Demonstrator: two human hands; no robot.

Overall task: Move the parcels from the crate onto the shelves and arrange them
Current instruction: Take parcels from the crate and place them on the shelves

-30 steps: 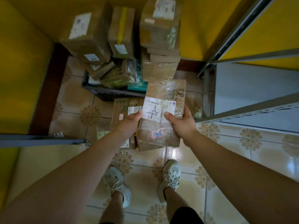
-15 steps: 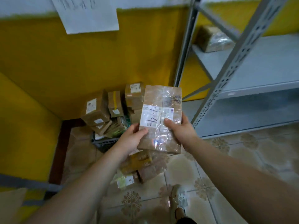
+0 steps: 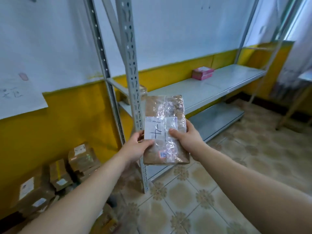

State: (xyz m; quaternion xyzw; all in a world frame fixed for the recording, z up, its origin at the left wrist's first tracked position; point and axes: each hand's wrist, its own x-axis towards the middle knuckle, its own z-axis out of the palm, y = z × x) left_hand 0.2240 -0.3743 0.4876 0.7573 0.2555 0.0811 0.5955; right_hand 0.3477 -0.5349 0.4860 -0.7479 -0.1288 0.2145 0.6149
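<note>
I hold a flat brown parcel wrapped in clear tape, with a white label marked by hand. My left hand grips its lower left edge with the thumb on the label. My right hand grips its right side with the thumb on top. The parcel is in front of a grey metal shelf unit. On the middle shelf lie a pink box and, behind the upright post, a taped brown parcel. More brown parcels are piled at the lower left; the crate under them is hidden.
The shelf's slotted upright post stands just left of the held parcel. A lower shelf sits near the tiled floor. A paper sheet hangs on the yellow and white wall. A stand's legs are at the far right.
My view has swung up and right from the parcel pile to the shelf unit. Both hands still hold the same parcel, now raised in front of the shelves.
</note>
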